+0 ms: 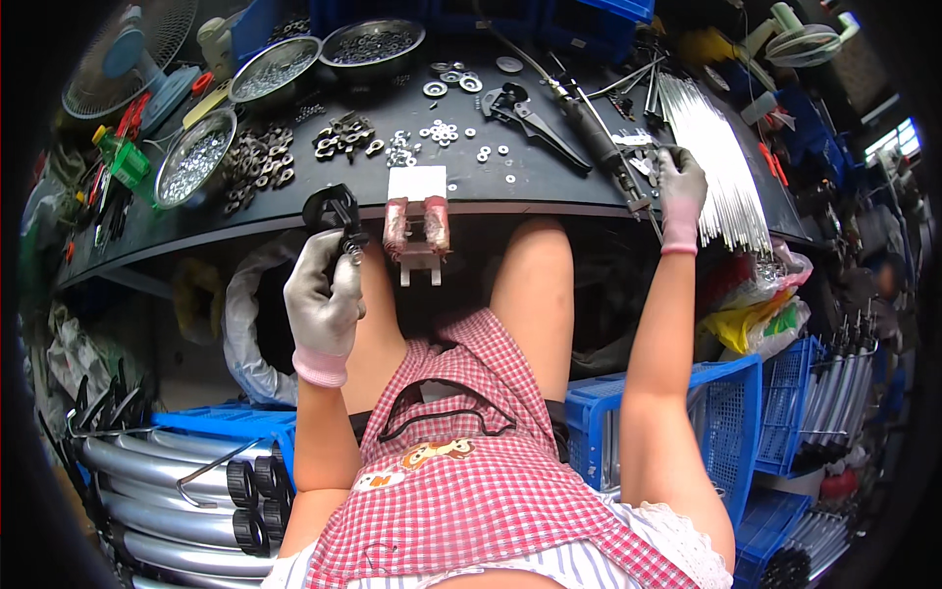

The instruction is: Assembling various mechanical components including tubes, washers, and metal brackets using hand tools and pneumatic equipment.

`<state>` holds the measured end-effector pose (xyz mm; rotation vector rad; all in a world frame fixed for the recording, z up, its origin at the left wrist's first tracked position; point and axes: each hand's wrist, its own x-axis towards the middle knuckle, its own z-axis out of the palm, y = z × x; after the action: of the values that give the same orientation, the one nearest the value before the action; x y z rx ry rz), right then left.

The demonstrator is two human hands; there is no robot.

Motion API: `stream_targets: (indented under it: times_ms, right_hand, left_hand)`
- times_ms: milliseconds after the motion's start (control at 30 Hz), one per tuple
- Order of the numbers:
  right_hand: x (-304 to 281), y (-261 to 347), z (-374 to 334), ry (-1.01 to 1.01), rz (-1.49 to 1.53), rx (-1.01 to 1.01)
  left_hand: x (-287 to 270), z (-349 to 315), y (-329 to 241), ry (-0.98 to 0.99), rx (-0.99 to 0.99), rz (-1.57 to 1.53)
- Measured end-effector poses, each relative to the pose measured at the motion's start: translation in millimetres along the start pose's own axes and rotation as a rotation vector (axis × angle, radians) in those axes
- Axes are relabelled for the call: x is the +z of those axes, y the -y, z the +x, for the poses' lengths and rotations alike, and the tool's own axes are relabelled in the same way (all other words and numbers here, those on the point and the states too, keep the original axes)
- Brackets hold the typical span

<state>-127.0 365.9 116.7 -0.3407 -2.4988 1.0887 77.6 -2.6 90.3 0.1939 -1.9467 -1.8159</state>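
My left hand (326, 309), in a grey-white glove with a pink cuff, is closed around a black plastic fitting (334, 208) with a metal bolt or spring at its lower end. It is held in front of the table edge, left of a clamp fixture (417, 221) with a white top and reddish wrapped sides. My right hand (682, 187), gloved alike, reaches over the table at the right. Its fingers are bent together beside small flat metal pieces (643, 162) and a bundle of thin silvery rods (711, 162); whatever they pinch is hidden.
A pneumatic screwdriver (601, 137) and a ratchet cutter (535, 123) lie on the dark table (392, 98). Metal bowls (196, 159) of small hardware stand at left, near piles of black clips (263, 167) and washers (442, 133). Blue crates (667, 378) flank my legs.
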Motion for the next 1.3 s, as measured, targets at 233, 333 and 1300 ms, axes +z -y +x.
stream_targets:
  times_ms: [233, 333, 1300]
  right_hand:
    - [21.0, -76.1, 72.3, 0.148, -0.768, -0.456]
    - [19.9, -34.4, 50.1, 0.189, -0.208, -0.445]
    - [105.6, 144.1, -247.6, 0.771, 1.243, -0.162]
  left_hand:
    - [9.4, 4.8, 4.4, 0.03, -0.008, -0.011]
    - [9.3, 7.3, 14.1, 0.045, 0.107, 0.126]
    - [-10.1, -9.3, 3.2, 0.24, 0.279, 0.06]
